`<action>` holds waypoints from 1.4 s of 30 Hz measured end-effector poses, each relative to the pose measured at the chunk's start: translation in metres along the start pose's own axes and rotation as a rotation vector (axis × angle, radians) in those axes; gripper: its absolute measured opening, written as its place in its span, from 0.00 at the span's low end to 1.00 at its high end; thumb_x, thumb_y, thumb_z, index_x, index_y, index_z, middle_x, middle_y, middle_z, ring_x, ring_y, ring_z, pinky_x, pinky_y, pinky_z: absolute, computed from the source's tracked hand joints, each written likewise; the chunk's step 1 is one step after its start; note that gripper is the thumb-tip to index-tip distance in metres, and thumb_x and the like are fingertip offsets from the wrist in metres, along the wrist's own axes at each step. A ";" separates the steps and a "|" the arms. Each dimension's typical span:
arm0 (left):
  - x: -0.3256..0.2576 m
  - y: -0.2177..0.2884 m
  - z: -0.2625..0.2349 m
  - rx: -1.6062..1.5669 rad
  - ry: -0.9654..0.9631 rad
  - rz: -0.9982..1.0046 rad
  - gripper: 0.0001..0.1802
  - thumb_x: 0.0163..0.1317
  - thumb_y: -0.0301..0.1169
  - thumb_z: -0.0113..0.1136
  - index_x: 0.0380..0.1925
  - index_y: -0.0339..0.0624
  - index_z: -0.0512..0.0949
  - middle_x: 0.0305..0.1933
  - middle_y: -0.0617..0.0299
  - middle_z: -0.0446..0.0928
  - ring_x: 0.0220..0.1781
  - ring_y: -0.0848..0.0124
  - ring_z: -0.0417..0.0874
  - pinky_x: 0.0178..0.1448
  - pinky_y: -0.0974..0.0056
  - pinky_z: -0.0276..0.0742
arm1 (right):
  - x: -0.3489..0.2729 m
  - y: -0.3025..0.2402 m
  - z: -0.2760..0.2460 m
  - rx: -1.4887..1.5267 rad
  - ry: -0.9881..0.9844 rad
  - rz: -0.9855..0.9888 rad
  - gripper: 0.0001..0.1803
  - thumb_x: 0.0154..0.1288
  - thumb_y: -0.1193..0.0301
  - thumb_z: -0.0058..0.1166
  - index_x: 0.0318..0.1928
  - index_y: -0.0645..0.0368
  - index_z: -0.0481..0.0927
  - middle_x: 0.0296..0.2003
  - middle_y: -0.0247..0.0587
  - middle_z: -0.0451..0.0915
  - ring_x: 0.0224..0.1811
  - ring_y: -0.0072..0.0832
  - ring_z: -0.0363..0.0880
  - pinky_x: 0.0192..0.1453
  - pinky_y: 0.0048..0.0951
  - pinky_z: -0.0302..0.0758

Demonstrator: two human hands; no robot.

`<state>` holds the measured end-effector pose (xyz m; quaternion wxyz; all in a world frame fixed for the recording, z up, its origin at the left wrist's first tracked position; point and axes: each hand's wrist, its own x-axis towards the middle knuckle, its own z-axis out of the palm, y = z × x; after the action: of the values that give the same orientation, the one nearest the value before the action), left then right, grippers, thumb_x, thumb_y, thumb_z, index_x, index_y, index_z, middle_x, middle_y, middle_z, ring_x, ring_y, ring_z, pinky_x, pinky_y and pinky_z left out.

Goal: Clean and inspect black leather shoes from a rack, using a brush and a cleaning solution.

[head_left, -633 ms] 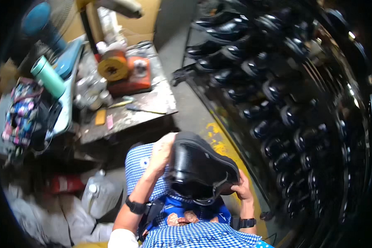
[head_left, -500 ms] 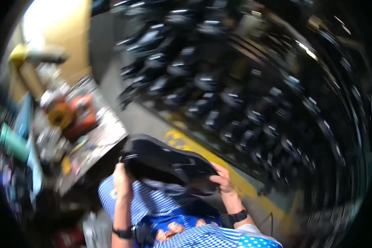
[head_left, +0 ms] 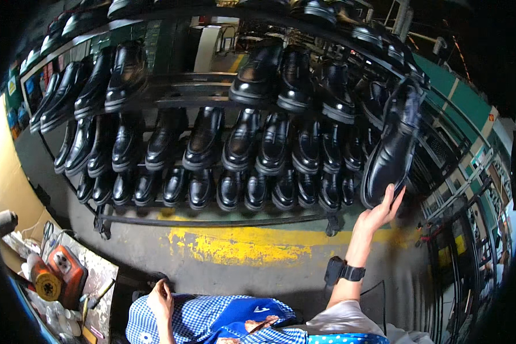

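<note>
My right hand (head_left: 378, 216) reaches far out to the right, its fingers at the lower, toe end of a glossy black leather shoe (head_left: 393, 143). The shoe is raised and tilted, its other end up beside the rack. My left hand (head_left: 161, 299) is close to my lap, above the blue checked apron (head_left: 195, 312). Its fingers are curled in and I see nothing held in them. In front stands a metal rack (head_left: 212, 219) with rows of similar black shoes (head_left: 203, 137), toes toward me. The held shoe covers part of the rack's right end.
At the lower left, a worn workbench (head_left: 106, 281) carries an orange device (head_left: 67, 269), an orange-yellow roll (head_left: 47, 285), scissors (head_left: 47, 230) and small tools. Worn yellow paint (head_left: 235, 243) marks the grey floor before the rack. More metal racking (head_left: 458, 195) stands at the right.
My view has swung right to face the rack. The shoe, earlier between both hands over my lap, is now out at the right in my right hand only; my left hand has let go.
</note>
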<state>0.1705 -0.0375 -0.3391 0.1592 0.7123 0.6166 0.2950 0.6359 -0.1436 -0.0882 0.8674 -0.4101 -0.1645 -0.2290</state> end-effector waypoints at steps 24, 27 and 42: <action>-0.007 -0.006 0.018 -0.037 -0.086 -0.249 0.14 0.54 0.22 0.54 0.43 0.35 0.76 0.39 0.50 0.80 0.41 0.62 0.82 0.47 0.66 0.76 | 0.150 0.100 0.075 -0.286 -0.270 0.159 0.23 0.64 0.54 0.49 0.46 0.61 0.76 0.14 0.32 0.71 0.11 0.16 0.65 0.14 0.18 0.65; -0.009 -0.012 0.024 -0.009 -0.089 -0.111 0.15 0.54 0.20 0.53 0.44 0.35 0.76 0.39 0.50 0.80 0.41 0.61 0.82 0.47 0.66 0.76 | 0.103 0.085 0.075 -0.228 -0.349 -0.041 0.17 0.68 0.63 0.46 0.50 0.61 0.76 0.13 0.28 0.65 0.12 0.14 0.62 0.15 0.14 0.59; -0.003 -0.003 0.021 -0.036 -0.030 -0.140 0.15 0.55 0.23 0.53 0.44 0.36 0.75 0.37 0.49 0.80 0.39 0.57 0.82 0.47 0.63 0.76 | -0.005 0.074 0.164 -0.592 -0.862 -0.946 0.28 0.48 0.69 0.64 0.53 0.56 0.75 0.54 0.42 0.71 0.54 0.39 0.68 0.60 0.39 0.62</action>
<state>0.1812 -0.0373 -0.3583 0.2015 0.6687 0.6572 0.2834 0.6555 0.0281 -0.0381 0.3843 -0.5676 -0.5848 -0.4338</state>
